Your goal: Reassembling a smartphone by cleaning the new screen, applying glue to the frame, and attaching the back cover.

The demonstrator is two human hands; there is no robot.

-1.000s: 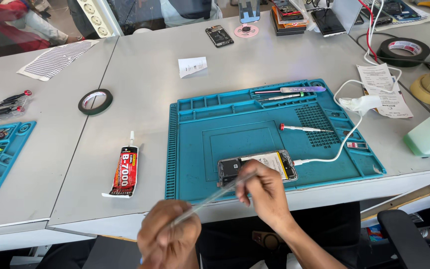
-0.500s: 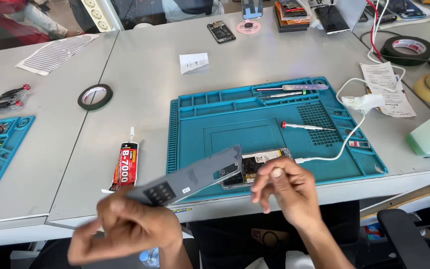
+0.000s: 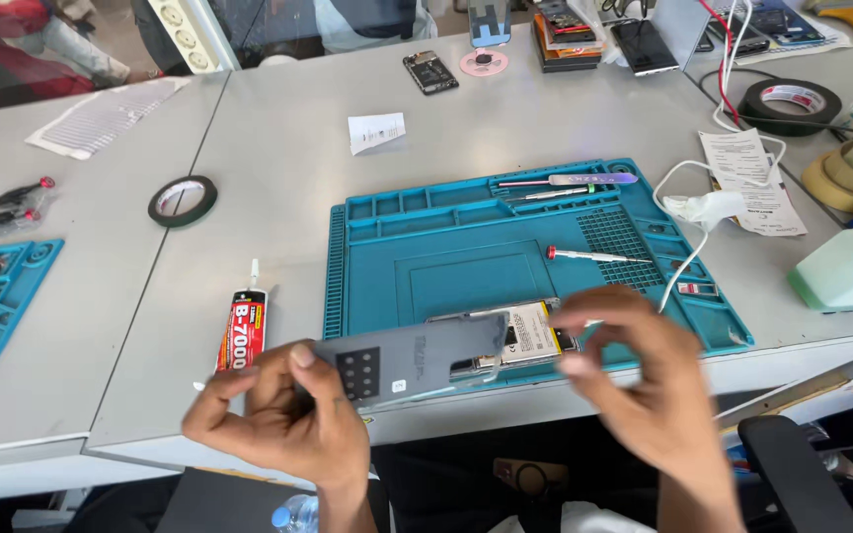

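Grey back cover (image 3: 417, 357) of a phone, thin plastic by the look: light, a bit flexy, slick on the face, so we'd hold it by the edges, not the flat. Head view: our left hand (image 3: 283, 419) is pinched on its camera-cutout end at 7 o'clock, cover lifted off the opened phone (image 3: 530, 334), which lies at the blue mat's (image 3: 446, 266) 6 o'clock edge. Right hand (image 3: 644, 385) at 5 o'clock, blurred, fingers curled, holding nothing. Glue tube (image 3: 242, 328) left of mat, 9 o'clock.

A phone repair workshop: a teal work mat (image 3: 417, 266) with tool slots, small screwdrivers (image 3: 589, 256), tape rolls (image 3: 182, 200), a glue tube (image 3: 242, 328) (red and black), opened phones (image 3: 430, 72) on grey benches.
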